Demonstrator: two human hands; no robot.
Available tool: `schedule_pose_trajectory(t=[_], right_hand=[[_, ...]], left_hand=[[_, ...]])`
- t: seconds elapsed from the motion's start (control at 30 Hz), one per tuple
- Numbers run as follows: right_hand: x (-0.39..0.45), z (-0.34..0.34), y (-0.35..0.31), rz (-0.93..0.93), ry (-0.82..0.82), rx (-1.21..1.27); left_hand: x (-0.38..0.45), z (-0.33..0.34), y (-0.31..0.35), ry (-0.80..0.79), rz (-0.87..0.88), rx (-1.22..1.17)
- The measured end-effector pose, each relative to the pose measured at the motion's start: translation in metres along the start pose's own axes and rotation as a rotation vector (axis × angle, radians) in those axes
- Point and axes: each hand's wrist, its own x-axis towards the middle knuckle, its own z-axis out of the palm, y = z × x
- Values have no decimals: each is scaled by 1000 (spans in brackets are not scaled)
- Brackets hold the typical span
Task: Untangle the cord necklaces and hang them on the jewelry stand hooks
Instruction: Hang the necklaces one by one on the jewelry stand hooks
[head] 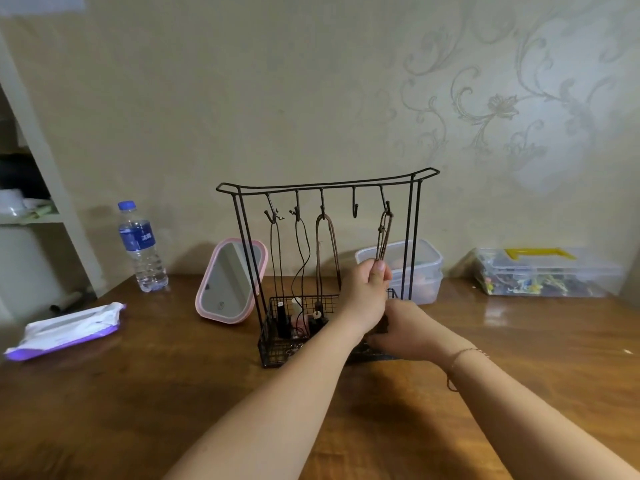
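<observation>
1. Head view: black wire jewelry stand (325, 184) stands near the back edge of a glossy brown wooden table (173, 393), with a mesh basket at its foot holding small bottles.
2. We see five hooks hanging from the top bar. Three on the left each carry a thin dark cord necklace (300, 251); the fourth hook (354, 207) is bare.
3. On the rightmost hook hangs a brown cord necklace (385, 233), doubled into several strands. Our left hand (367, 292) pinches its lower part between thumb and fingers, pulling it straight down.
4. Our right hand (405, 332) rests low at the basket's right end, fingers curled; we cannot tell whether it grips anything, as the left wrist hides them.
5. We judge the hanging step nearly done: this cord still looks bunched, so the next move calls for loosening the strands gently and letting them drop free.
6. Along the back edge: a clear plastic water bottle (140, 247), a pink-framed mirror (230, 280), and two lidded translucent boxes (415, 268). A soft wipes packet (65, 330) lies near the left edge.
</observation>
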Motion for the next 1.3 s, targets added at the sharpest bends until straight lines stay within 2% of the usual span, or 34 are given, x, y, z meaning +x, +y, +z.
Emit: schedule_pose_trajectory(t=[0.07, 0.1, 0.2, 0.27, 0.4, 0.57, 0.67, 0.83, 0.93, 0.97, 1.03, 1.1, 1.13, 1.2, 1.3], right_hand=[[-11, -17, 0, 41, 6, 24], [-14, -26, -2, 69, 79, 45], [-16, -51, -9, 130, 456, 188], [-13, -61, -19, 100, 598, 312], [-2, -66, -26, 67, 526, 364], [2, -59, -25, 47, 511, 438], [-3, -44, -28, 16, 493, 339], [-11, -21, -25, 81, 357, 149], [-35, -16, -28, 97, 250, 37], [-46, -19, -27, 115, 274, 25], [-70, -35, -28, 144, 501, 170], [-83, -54, -21, 163, 755, 436], [-84, -58, -12, 203, 792, 534], [-81, -49, 11, 330, 654, 504], [-73, -7, 30, 448, 311, 372]], left_hand=[[0, 1, 1, -5, 21, 31], [-1, 1, 2, -1, 34, 58], [-1, -1, 3, 5, 62, 127], [-3, -3, 5, -14, 79, 202], [-7, -6, 10, -80, 78, 419], [-29, -23, 12, -72, 120, 496], [-45, -31, 12, -97, 152, 528], [-66, -43, 19, -137, 117, 661], [-87, -51, 15, -69, 242, 793], [-95, -58, 11, -10, 309, 828], [-105, -76, -9, 142, 389, 892], [-110, -101, -33, 308, 298, 868], [-112, -112, -44, 364, 180, 822], [-115, -129, -62, 404, -68, 749], [-114, -137, -82, 300, -297, 711]])
